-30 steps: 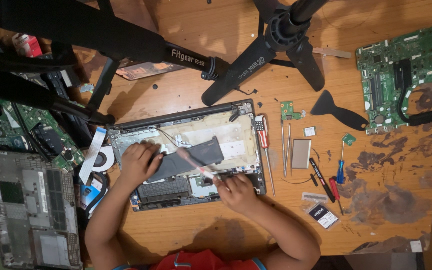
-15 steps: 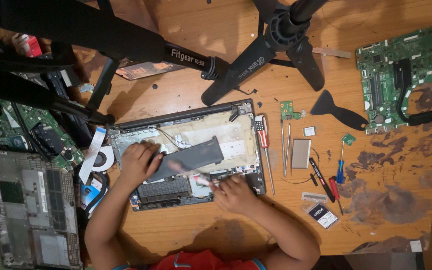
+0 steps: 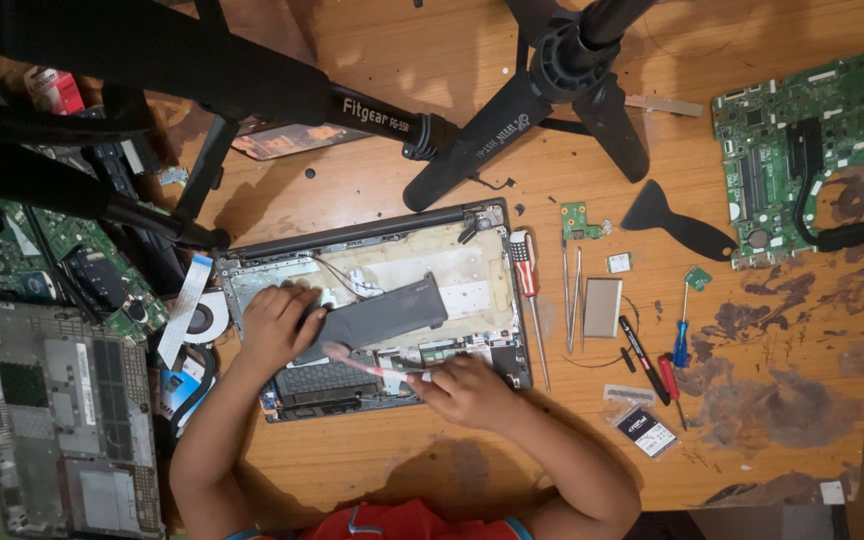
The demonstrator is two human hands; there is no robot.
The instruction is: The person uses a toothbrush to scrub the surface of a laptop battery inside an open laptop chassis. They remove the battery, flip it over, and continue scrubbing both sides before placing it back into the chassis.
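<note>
While a grey laptop base cover [image 3: 57, 420] lies at the lower left of the frame, beside a green circuit board [image 3: 12, 250] under black tripod legs [image 3: 202, 80], the opened laptop chassis [image 3: 372, 300] sits at centre. The left hand [image 3: 277, 325] rests inside the chassis at its left part, fingers curled over the left end of a flat dark battery pack [image 3: 382, 315]. That pack's long axis runs from lower left to upper right, so most of it lies to the right of the left fingers, tilted and lifted a little out of its bay as far as can be told. Just below it, the right hand [image 3: 462, 385] pinches a thin pink-handled tool [image 3: 362, 365], whose shaft points left toward the pack's lower edge, near the left hand. The left hand is the one on the pack; the right is just beside it. Further right lie a red-handled screwdriver [image 3: 524, 265], tweezers [image 3: 572, 300], a black pry tool [image 3: 677, 220], and at the upper right a green motherboard [image 3: 812, 140].
</note>
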